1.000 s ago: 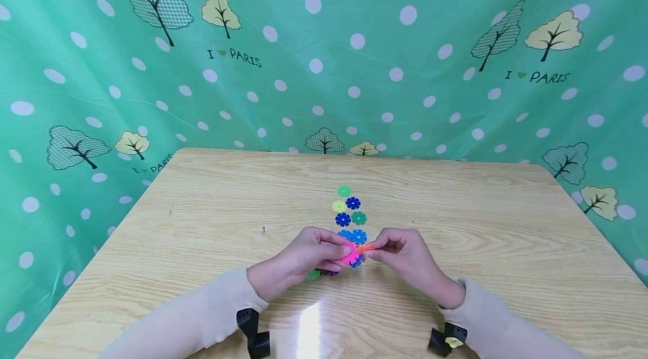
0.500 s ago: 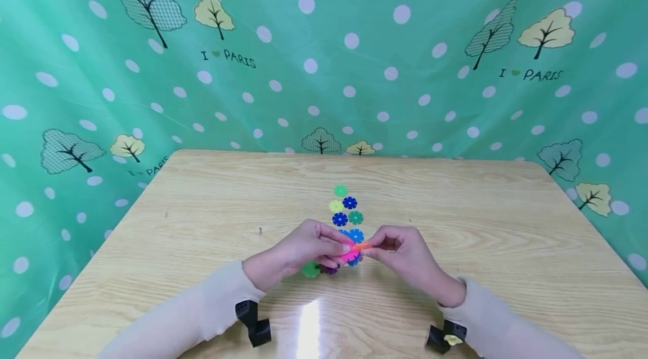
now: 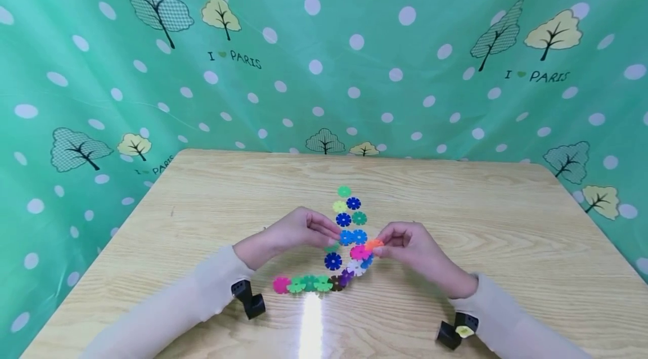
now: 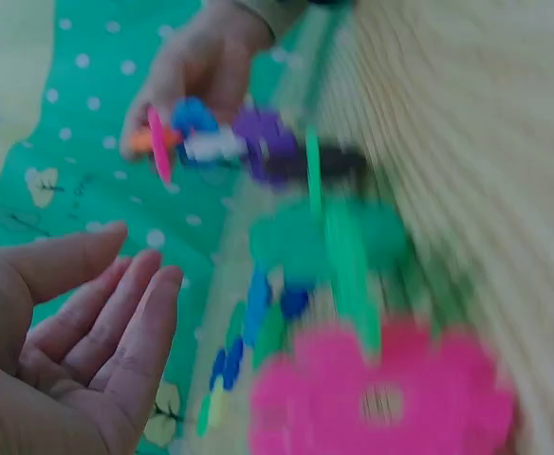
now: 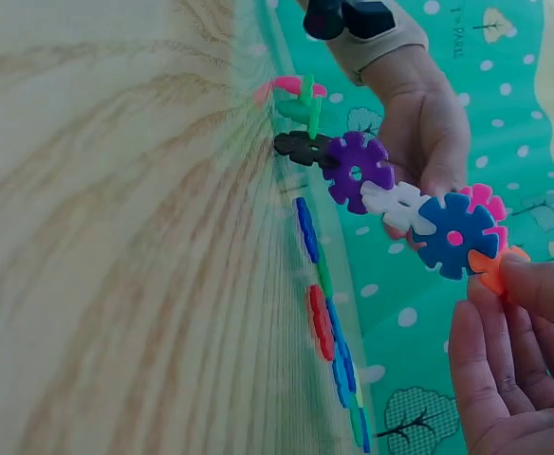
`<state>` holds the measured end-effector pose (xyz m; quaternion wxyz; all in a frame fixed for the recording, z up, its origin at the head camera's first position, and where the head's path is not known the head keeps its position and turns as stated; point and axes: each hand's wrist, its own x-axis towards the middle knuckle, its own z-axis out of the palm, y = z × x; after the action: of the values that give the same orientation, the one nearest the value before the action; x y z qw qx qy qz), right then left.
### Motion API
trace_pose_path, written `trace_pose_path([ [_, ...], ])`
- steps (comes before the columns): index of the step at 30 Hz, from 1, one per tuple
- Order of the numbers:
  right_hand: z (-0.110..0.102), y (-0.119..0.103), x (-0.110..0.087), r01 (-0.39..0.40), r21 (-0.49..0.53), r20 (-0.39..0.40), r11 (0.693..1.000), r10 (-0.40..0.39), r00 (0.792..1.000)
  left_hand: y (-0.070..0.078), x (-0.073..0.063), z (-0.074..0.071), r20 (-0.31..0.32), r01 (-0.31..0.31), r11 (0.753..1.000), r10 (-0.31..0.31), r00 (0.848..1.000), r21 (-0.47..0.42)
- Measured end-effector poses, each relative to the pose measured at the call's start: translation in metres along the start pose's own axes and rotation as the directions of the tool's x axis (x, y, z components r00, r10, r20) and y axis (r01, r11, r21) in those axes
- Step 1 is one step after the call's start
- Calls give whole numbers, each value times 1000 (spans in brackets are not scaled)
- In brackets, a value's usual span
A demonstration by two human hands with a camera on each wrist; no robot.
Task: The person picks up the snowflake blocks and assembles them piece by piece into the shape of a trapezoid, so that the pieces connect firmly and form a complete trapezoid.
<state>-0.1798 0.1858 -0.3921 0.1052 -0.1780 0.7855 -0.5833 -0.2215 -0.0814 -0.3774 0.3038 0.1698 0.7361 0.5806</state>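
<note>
My right hand (image 3: 412, 249) pinches an orange snowflake disc (image 5: 493, 273) between thumb and fingers. This disc is the end of a chain of interlocking snowflake discs held over the table. Beyond it come a pink disc (image 3: 360, 252), a blue disc (image 5: 455, 237), a white disc (image 5: 397, 207), a purple disc (image 5: 358, 172), a dark brown disc (image 5: 303, 148) and several green ones. A pink disc (image 4: 381, 403) forms the far end, on the left. My left hand (image 4: 78, 346) holds nothing; its fingers extend beside the chain, apart from it.
Loose snowflake discs lie behind the chain on the wooden table (image 3: 228, 190), among them a light green disc (image 3: 344, 191), a yellow disc (image 3: 340, 206) and a dark blue disc (image 3: 333, 261). A red disc (image 5: 321, 323) lies there too. A green polka-dot cloth (image 3: 283, 55) hangs behind.
My left hand has let go of the pink disc next to the orange one and moved left. My right hand has shifted slightly right with the chain, now seen at full length.
</note>
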Motion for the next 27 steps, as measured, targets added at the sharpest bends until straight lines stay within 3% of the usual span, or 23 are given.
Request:
trace_pose_path([
  [4, -2, 2, 1, -22, 7, 22, 1000, 22, 1000, -10, 7, -8, 21, -28, 996, 27, 999, 90],
  [10, -3, 4, 2, -41, 28, 43, 999, 40, 998, -19, 11, -8, -2, -45, 970, 46, 999, 238],
  [17, -3, 7, 2, -22, 73, 59, 997, 18, 998, -23, 13, -8, -53, -103, 885, 142, 988, 454],
  [19, -3, 7, 2, -22, 75, 58, 997, 18, 998, -24, 14, -9, -69, -110, 872, 162, 984, 477],
  [27, -4, 8, 2, -52, 70, 47, 996, 49, 998, -30, 19, -13, -73, -107, 861, 164, 984, 497],
])
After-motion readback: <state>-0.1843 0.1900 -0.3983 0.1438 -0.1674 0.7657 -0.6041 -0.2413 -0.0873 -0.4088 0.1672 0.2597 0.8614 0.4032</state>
